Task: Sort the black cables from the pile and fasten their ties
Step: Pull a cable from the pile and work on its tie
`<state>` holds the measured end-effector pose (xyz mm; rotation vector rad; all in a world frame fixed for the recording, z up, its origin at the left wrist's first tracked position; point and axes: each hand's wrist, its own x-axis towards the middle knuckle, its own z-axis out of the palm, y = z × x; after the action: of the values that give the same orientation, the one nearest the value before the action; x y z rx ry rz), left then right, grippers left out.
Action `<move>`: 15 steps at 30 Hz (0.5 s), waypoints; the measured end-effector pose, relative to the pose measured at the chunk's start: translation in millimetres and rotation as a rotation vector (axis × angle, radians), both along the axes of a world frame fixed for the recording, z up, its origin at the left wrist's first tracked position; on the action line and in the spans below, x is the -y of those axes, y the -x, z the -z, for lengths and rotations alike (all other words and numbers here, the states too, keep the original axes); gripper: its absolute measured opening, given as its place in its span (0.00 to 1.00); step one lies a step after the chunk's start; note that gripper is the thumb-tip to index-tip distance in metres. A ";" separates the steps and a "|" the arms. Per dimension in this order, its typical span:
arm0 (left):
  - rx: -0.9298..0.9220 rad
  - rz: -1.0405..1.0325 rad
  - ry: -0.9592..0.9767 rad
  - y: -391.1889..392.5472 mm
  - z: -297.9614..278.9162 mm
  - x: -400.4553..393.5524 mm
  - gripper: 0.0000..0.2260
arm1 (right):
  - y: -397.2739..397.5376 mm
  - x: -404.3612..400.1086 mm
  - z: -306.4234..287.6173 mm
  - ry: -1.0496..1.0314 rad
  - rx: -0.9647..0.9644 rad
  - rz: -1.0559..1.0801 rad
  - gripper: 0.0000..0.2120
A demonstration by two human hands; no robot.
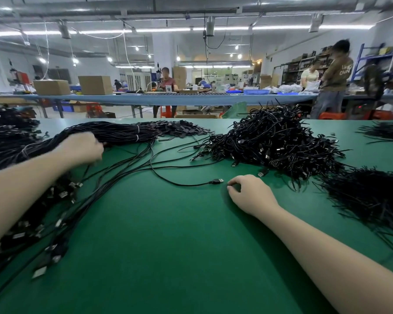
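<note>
A long bundle of straight black cables (114, 132), bound with white ties, lies across the left of the green table (168, 245). My left hand (82, 148) is blurred and curls over that bundle where loose cables fan toward me. One single cable ends in a USB plug (218, 180) at mid-table. My right hand (250, 193) rests on the mat just right of that plug, fingers loosely curled, holding nothing. A tangled pile of black cables (275, 141) sits behind it.
A heap of thin black ties (368, 198) lies at the right, another (386, 131) at the far right edge. Small black tabs (179, 130) lie behind the bundle. More cables (7, 123) sit far left. People work at benches beyond.
</note>
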<state>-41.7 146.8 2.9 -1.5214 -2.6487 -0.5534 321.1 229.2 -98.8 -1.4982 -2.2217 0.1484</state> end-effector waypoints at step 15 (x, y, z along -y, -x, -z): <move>0.336 0.840 0.134 -250.6 -13.3 -29.2 0.09 | 4.5 12.2 -9.8 -0.550 -0.598 -0.226 0.32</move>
<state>208.9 176.0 16.1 -2.7977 -2.1466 -0.7076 316.5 217.0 -89.0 -0.7745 -1.7382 0.0389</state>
